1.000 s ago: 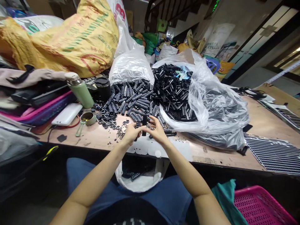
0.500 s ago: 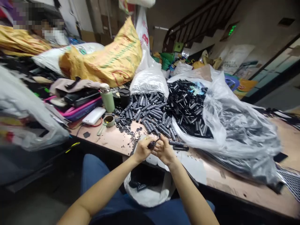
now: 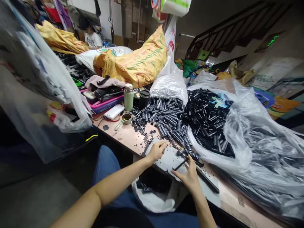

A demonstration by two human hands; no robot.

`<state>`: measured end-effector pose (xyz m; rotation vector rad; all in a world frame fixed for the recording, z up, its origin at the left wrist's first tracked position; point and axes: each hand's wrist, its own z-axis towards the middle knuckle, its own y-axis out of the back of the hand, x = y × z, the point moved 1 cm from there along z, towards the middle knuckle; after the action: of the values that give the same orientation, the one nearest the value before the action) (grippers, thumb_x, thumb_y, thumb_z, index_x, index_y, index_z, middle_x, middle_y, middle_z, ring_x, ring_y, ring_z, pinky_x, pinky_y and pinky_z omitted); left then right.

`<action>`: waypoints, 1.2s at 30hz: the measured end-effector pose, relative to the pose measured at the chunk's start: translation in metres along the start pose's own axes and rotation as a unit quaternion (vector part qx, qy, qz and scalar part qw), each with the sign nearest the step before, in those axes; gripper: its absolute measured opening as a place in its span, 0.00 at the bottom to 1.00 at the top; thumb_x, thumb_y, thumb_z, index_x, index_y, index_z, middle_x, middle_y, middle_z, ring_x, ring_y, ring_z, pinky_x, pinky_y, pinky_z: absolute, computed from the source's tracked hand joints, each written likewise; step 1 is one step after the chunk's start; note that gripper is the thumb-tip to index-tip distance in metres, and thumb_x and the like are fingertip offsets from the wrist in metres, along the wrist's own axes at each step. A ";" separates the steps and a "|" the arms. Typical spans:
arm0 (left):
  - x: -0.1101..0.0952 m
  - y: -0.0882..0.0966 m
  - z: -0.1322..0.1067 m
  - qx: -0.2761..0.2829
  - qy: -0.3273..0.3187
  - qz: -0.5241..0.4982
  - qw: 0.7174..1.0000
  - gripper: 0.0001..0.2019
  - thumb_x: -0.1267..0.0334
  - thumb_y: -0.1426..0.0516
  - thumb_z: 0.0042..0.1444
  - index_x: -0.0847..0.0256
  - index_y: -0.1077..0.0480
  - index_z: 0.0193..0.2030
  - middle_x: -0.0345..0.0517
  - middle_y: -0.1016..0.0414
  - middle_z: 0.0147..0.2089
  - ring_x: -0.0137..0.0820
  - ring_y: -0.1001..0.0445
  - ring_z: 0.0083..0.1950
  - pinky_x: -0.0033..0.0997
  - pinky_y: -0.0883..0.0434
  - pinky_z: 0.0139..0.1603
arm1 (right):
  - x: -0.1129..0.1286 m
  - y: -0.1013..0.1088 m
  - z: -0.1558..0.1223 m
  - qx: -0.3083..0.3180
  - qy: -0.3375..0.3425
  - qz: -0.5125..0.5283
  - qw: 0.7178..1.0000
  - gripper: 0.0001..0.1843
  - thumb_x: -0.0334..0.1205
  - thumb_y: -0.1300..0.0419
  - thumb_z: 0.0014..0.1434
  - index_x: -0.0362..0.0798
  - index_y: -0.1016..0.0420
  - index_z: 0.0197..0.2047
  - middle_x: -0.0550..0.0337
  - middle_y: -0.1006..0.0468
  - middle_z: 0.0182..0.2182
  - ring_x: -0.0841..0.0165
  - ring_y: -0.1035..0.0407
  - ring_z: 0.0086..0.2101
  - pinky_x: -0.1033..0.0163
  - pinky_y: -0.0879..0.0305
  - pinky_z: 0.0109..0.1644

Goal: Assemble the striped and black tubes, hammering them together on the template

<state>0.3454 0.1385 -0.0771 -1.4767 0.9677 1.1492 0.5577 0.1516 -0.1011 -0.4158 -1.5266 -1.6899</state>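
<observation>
My left hand [image 3: 157,151] rests at the table's front edge with its fingers drawn together over small black rings [image 3: 147,139]; what they pinch is too small to make out. My right hand [image 3: 187,175] lies lower right on a white sheet [image 3: 169,160] and holds a thin black rod [image 3: 180,164] between thumb and fingers. Just beyond both hands is a heap of black-and-white banded tubes [image 3: 166,118]. Plain black tubes [image 3: 206,118] fill an open clear plastic bag [image 3: 256,139] to the right.
A green flask [image 3: 128,97], a black cup [image 3: 144,98], a white power bank [image 3: 114,111] and a small tin [image 3: 126,118] stand at the left. Yellow sacks [image 3: 137,63] pile up behind. A white bag [image 3: 154,196] hangs under the table edge. Another person sits far back left.
My hands have come apart: the left stays near the rings, the right dropped to the lower right with a thin rod. The view has swung left and up.
</observation>
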 end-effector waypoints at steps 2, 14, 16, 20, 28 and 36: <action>-0.008 -0.001 -0.005 -0.005 0.075 -0.075 0.994 0.23 0.50 0.45 0.56 0.66 0.26 0.50 0.36 0.36 0.20 0.22 0.41 0.15 0.23 0.45 0.15 | 0.030 -0.004 0.002 0.037 0.057 0.034 0.997 0.60 0.53 0.29 0.40 0.44 0.56 0.68 0.39 0.48 0.63 0.49 0.47 0.62 0.44 0.37 0.61; -0.024 -0.008 -0.018 -0.026 0.150 -0.150 0.977 0.16 0.54 0.42 0.52 0.67 0.28 0.38 0.39 0.31 0.20 0.29 0.30 0.16 0.27 0.32 0.16 | 0.095 -0.018 0.013 0.128 0.225 0.005 0.966 0.62 0.42 0.29 0.43 0.47 0.65 0.70 0.42 0.52 0.66 0.53 0.58 0.67 0.45 0.53 0.69; -0.025 -0.010 -0.020 -0.033 0.163 -0.143 0.976 0.14 0.54 0.43 0.53 0.67 0.29 0.36 0.38 0.32 0.19 0.29 0.30 0.16 0.26 0.32 0.16 | 0.092 -0.019 0.013 0.133 0.226 0.008 0.965 0.62 0.43 0.29 0.43 0.46 0.65 0.70 0.41 0.52 0.67 0.53 0.57 0.67 0.45 0.53 0.69; -0.026 -0.012 -0.019 -0.026 0.180 -0.120 0.976 0.13 0.56 0.44 0.55 0.66 0.31 0.33 0.39 0.32 0.20 0.29 0.31 0.15 0.25 0.33 0.15 | 0.089 -0.022 0.015 0.132 0.208 0.027 0.969 0.61 0.41 0.29 0.42 0.45 0.62 0.69 0.41 0.49 0.65 0.54 0.54 0.66 0.46 0.51 0.69; 0.004 -0.012 -0.010 0.002 0.122 0.050 0.991 0.13 0.61 0.49 0.60 0.65 0.26 0.41 0.47 0.26 0.32 0.31 0.27 0.29 0.33 0.26 0.34 | 0.068 -0.041 0.009 0.089 0.159 -0.025 0.983 0.56 0.40 0.32 0.38 0.41 0.55 0.66 0.40 0.41 0.60 0.50 0.46 0.61 0.43 0.47 0.65; 0.043 -0.027 -0.017 0.102 -0.132 0.523 0.836 0.23 0.73 0.51 0.58 0.68 0.36 0.61 0.58 0.29 0.46 0.38 0.31 0.47 0.38 0.31 0.51 | 0.015 -0.075 0.004 -0.024 0.136 -0.167 0.976 0.32 0.33 0.50 0.55 0.38 0.46 0.63 0.37 0.34 0.54 0.50 0.39 0.55 0.42 0.40 0.57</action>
<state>0.3838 0.1266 -0.1116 -0.5029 1.7021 1.8619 0.4923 0.1460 -0.1403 0.0550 -1.4103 -1.9518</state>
